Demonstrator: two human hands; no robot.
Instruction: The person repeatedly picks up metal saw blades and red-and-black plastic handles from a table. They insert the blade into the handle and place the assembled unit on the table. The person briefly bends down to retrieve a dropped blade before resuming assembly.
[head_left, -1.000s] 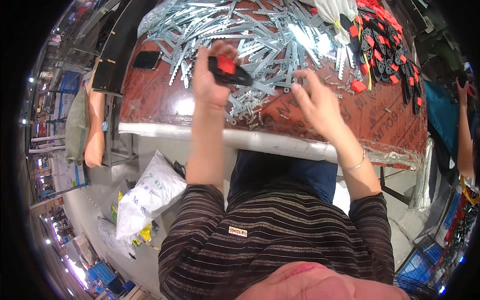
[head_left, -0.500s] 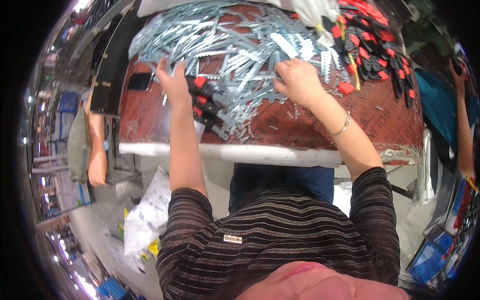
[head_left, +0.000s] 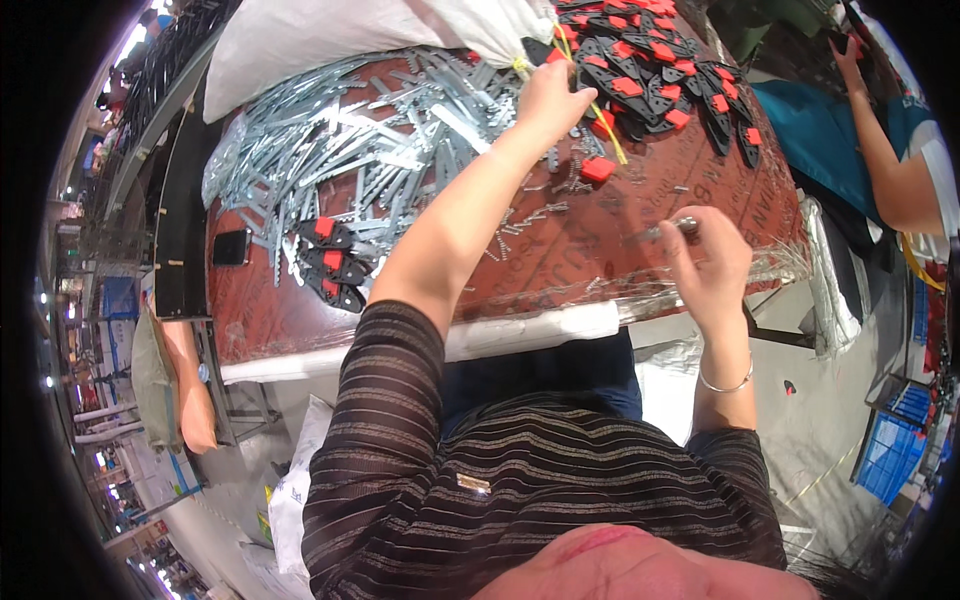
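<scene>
My left hand [head_left: 552, 105] reaches across the table to the near side of a pile of black plastic parts with red tabs [head_left: 640, 85]. Its thumb and fingers are apart, with black parts at the fingertips. Over the right front of the table, my right hand [head_left: 718, 262] is closed on a short metal tool [head_left: 683, 227] whose thin tip points left; its exact kind is unclear. Flat toothed metal strips [head_left: 340, 130] lie heaped on the left and middle of the table. A few black parts with red tabs [head_left: 333, 262] rest at their near edge.
A white sack [head_left: 330, 40] covers the far edge, and a yellow strap [head_left: 607, 125] hangs near my left hand. Small screws [head_left: 530, 218] are scattered on the red-brown tabletop [head_left: 560, 265]. A dark flat rectangle [head_left: 232, 247] lies left. Another person's arm [head_left: 880, 150] shows at right.
My left hand has gone from the strips at left to the black-and-red pile. My right hand has drawn back to the near right, with the metal tool showing. The view has shifted.
</scene>
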